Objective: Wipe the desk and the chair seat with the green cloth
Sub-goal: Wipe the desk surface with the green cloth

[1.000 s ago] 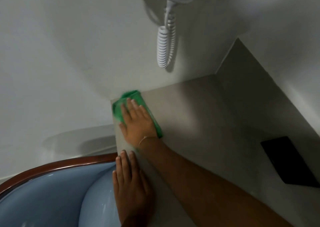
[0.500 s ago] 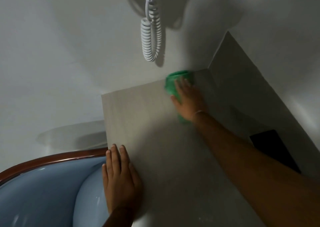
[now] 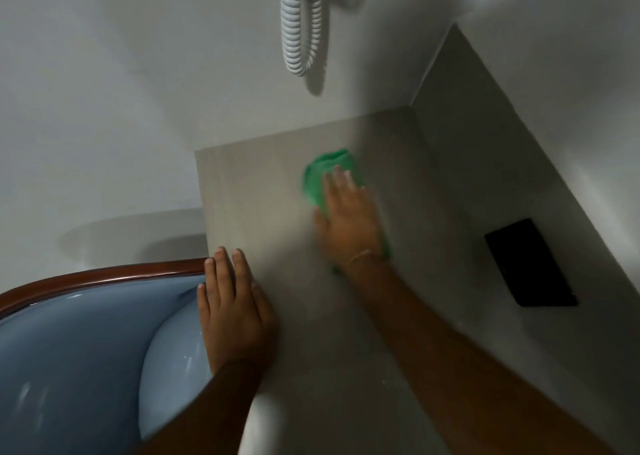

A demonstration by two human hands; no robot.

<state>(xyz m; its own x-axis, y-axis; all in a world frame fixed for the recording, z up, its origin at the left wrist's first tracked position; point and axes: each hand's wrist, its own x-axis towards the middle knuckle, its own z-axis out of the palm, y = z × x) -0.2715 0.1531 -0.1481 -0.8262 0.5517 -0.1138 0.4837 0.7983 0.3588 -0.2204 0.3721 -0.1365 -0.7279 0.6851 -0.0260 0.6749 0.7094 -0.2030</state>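
Observation:
The grey desk [image 3: 263, 191] fills the middle of the view, set into a corner of white walls. My right hand [image 3: 349, 222] lies flat on the green cloth [image 3: 320, 177] and presses it onto the desk's middle, fingers pointing to the back wall. The cloth shows past my fingertips and at my wrist. My left hand [image 3: 232, 309] rests flat with spread fingers on the desk's left edge. The blue chair [image 3: 79, 343] with a dark wooden rim stands at the lower left, against the desk.
A white coiled cord [image 3: 298, 28] hangs on the back wall above the desk. A black rectangular panel [image 3: 530, 264] sits on the grey surface at the right. A pale round base [image 3: 131, 236] lies on the floor left of the desk.
My right hand first swept the cloth from the desk's far left corner to the far right corner, then came back toward the middle and nearer to me. The left hand stayed on the desk edge.

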